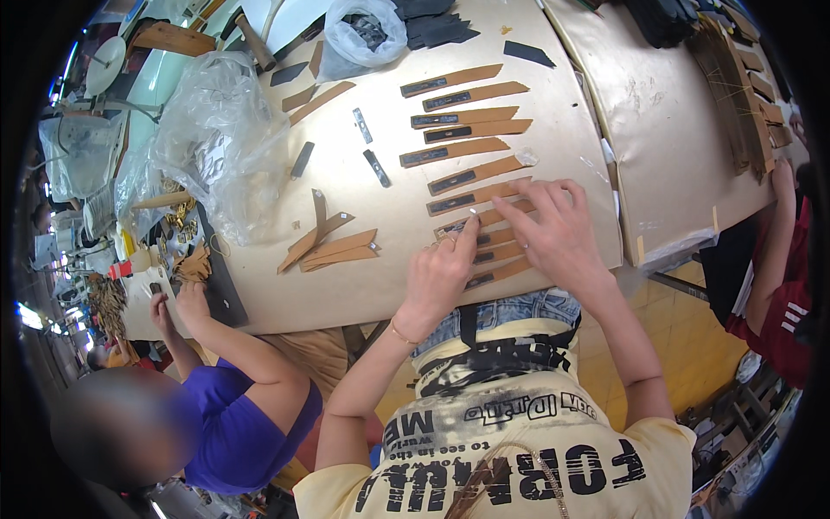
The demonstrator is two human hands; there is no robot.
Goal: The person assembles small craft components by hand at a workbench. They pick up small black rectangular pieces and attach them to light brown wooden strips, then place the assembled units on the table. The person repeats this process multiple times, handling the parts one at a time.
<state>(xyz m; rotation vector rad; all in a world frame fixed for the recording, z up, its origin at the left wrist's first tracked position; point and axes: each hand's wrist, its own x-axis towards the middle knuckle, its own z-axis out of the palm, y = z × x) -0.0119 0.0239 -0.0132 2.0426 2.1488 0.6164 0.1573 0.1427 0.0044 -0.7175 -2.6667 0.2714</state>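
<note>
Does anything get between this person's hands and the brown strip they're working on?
Nothing visible does. The left hand has its fingertips right at the brown strip, and the right hand is close over its right part, contact unclear. Neighbouring strips lie alongside, not between.

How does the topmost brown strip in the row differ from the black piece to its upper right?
The brown strip carries a dark patch at its left end; the black piece looks dark throughout. The brown strip is longer than the black piece. The brown strip slants up rightward, the black piece down. Both lie on the tabletop.
</note>
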